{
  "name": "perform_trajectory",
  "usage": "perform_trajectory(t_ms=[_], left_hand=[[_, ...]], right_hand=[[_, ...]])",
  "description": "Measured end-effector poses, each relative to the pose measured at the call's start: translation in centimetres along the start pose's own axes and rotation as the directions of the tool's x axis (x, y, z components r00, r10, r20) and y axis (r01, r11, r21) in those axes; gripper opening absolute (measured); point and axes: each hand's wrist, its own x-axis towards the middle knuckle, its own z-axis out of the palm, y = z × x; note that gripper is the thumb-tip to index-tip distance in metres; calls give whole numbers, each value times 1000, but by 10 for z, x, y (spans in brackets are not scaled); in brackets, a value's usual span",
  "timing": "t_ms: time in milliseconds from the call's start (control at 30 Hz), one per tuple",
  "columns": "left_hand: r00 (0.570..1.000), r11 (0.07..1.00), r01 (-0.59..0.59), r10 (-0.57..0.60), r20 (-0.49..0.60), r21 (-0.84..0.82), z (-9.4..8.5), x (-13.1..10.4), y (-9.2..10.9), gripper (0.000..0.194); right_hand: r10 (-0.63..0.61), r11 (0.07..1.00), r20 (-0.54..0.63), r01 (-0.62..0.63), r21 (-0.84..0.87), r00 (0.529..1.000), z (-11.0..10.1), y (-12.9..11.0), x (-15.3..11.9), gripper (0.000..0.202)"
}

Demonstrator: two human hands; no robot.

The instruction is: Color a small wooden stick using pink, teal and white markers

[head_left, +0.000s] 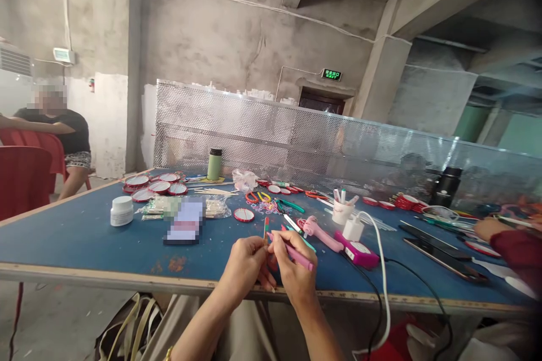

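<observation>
In front of me, at the table's near edge, my left hand (242,264) is closed on a narrow flat stick (266,227) with red and green colouring, held upright. My right hand (300,273) grips a pink marker (302,258) like a pen. The marker's front end points toward the stick; whether they touch is hidden by my fingers. Beyond my hands lie a white marker (292,224) and a round, red-rimmed white disc (244,215). To the right are a pink handheld device (322,235) and a paper cup (342,211) holding several markers.
On the blue table (84,248) are a phone (185,224), a white jar (121,211), bagged sticks (218,207), pliers (290,205) and a green bottle (214,164). A magenta box (358,251) trails cables over the front edge. Another person's sleeve (519,254) is at right; someone sits far left.
</observation>
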Motion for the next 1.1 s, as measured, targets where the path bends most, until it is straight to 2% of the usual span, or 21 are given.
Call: perform_trajectory(t_ms=[233,500,733,900,1100], left_hand=[[1000,999,8,-7,24,-49,0,-2,4,36],[1000,1000,-8,8,13,-2,-1,-2,2,38],[1000,999,-8,9,20,-33,0,-2,4,42],[1000,1000,-8,8,8,-23,0,-3,5,43],[1000,999,0,1,17,-47,0,-2,4,40]], right_hand=[[46,999,-42,-46,-15,998,-1,3,-2,26],[-65,994,2,65,-89,998,-2,0,0,25],[-62,994,-20,60,-91,998,-1,-1,0,23],[-84,992,12,85,-89,996,-2,0,0,23],[-57,993,-36,53,-105,998,-2,1,-2,24]])
